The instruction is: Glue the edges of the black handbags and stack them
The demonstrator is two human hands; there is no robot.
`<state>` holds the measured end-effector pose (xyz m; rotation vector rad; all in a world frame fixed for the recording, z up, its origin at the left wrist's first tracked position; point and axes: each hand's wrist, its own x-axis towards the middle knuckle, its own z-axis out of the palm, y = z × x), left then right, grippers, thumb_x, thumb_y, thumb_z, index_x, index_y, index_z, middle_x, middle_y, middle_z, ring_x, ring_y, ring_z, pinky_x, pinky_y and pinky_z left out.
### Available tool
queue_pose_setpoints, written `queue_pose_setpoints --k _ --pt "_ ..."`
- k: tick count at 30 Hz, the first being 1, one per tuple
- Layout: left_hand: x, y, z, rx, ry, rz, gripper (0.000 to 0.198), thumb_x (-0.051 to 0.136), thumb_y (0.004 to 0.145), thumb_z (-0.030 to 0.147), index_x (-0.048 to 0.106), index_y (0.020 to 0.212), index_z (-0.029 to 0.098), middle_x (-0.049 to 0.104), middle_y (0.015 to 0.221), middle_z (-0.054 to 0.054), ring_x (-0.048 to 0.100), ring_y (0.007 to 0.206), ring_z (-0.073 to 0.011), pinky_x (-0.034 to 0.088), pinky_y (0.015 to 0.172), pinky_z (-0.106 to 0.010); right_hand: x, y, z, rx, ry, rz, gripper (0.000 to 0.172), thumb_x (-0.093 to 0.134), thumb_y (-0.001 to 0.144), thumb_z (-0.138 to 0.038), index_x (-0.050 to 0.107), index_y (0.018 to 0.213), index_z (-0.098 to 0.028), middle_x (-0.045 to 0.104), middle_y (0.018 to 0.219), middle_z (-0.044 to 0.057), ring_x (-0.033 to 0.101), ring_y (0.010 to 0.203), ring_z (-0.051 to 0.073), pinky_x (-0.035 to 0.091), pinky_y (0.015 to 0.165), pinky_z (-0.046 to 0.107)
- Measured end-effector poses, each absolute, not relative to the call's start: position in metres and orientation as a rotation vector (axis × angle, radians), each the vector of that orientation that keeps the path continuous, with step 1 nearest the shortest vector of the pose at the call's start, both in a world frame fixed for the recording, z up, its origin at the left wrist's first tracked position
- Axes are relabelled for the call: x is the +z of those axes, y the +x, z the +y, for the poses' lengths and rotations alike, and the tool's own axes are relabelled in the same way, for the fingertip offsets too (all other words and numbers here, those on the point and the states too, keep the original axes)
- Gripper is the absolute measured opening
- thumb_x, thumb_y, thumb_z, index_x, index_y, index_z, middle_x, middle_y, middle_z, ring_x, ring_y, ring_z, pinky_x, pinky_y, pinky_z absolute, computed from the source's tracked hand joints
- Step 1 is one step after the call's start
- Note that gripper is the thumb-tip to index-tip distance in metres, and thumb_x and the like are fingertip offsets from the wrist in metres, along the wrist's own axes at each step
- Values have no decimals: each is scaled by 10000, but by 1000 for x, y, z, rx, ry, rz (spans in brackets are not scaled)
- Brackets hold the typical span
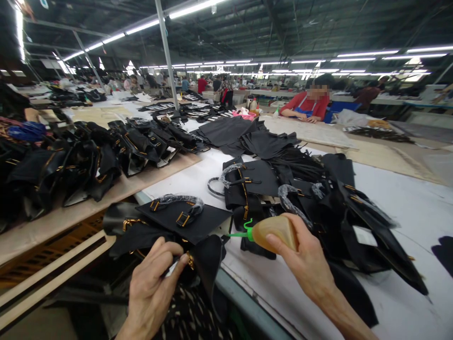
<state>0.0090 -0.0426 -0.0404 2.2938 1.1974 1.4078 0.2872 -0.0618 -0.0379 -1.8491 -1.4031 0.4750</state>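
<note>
A black handbag (207, 217) with plastic-wrapped handles and gold buckles lies at the table's near edge. My left hand (155, 278) is closed, its thumb and fingers pinching the bag's edge beside a gold zipper (190, 260). In my right hand (307, 259) is a squeeze bottle (274, 232) of amber liquid, tilted so that its green nozzle points left. The nozzle tip is close to the bag's black panel; whether it touches, I cannot tell. Beyond the bottle stands another black bag (256, 174) with gold zipper and wrapped handle.
Several black bags (354, 212) lie on the white table (399, 283) to the right. Flat black pieces (230, 132) are stacked farther back. More bags (92, 156) crowd the left table. A person in red (307, 104) works across the table.
</note>
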Motion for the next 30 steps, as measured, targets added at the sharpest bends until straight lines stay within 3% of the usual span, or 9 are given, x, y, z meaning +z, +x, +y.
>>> queue_pose_setpoints --k 14,30 --pt "-48 8 -43 1440 2291 1226 187 587 798 125 481 651 168 602 672 22 531 556 -98 464 691 -273 -37 278 -73 678 -1806 -1289 378 540 787 -524 498 1028 -236 597 859 15 546 777 237 427 674 348" --pt "-57 2 -45 1391 2278 1305 189 597 780 101 464 665 172 603 711 11 532 597 -104 464 843 -308 -24 260 -80 816 -1785 -1214 370 567 735 -483 522 1005 -233 609 827 -1 563 749 232 443 644 340"
